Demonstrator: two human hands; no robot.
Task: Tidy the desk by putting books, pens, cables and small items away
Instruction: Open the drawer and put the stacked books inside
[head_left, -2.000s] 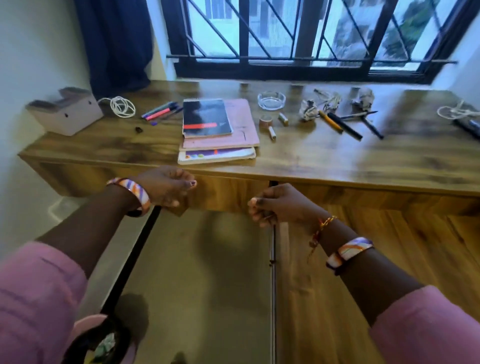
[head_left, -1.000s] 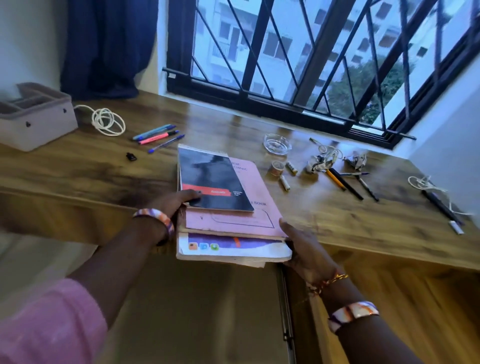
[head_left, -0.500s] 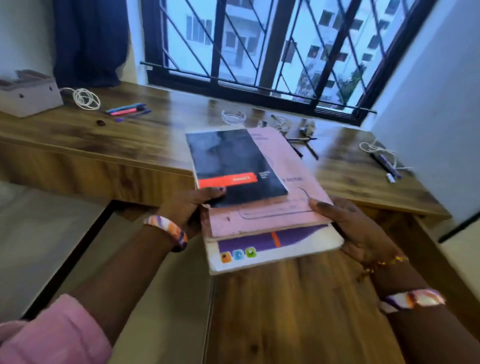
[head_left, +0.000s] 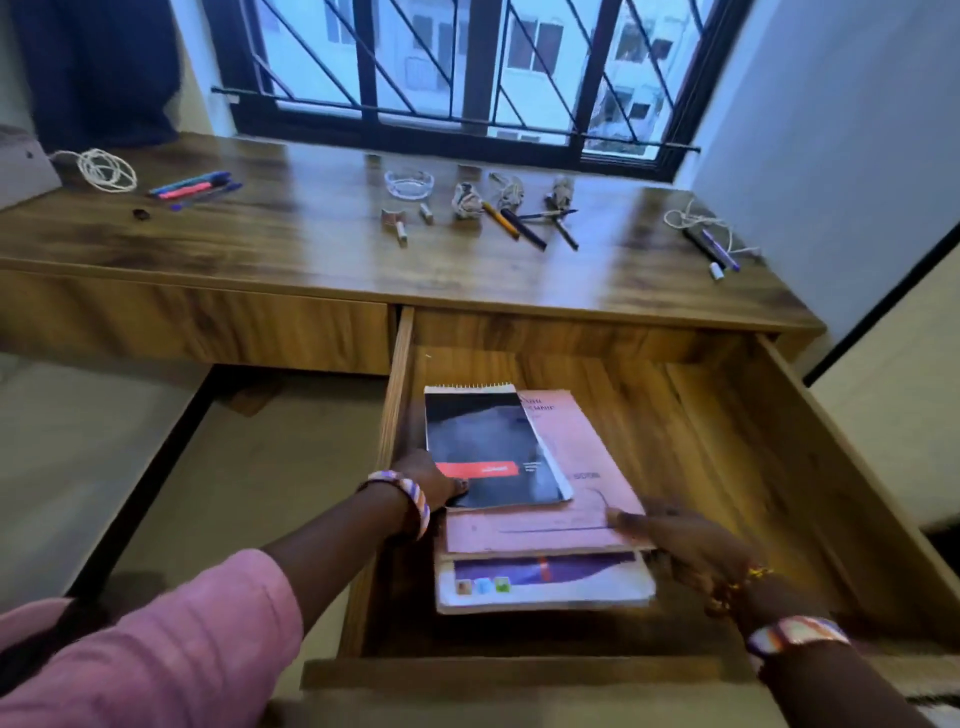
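Stack of books (head_left: 524, 499) in the open drawer (head_left: 779, 467), lower centre of frame, long axis pointing toward the desk (head_left: 311, 244). Left hand (head_left: 426, 480) grasps its left edge; right hand (head_left: 680, 540) grasps its right edge, both equally close.

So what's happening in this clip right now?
A person is tidying a wooden desk. Both hands hold a stack of books inside the open drawer: the left hand at its left edge, the right hand at its right. Pens, a coiled cable, a glass dish and crumpled paper lie on the desktop.
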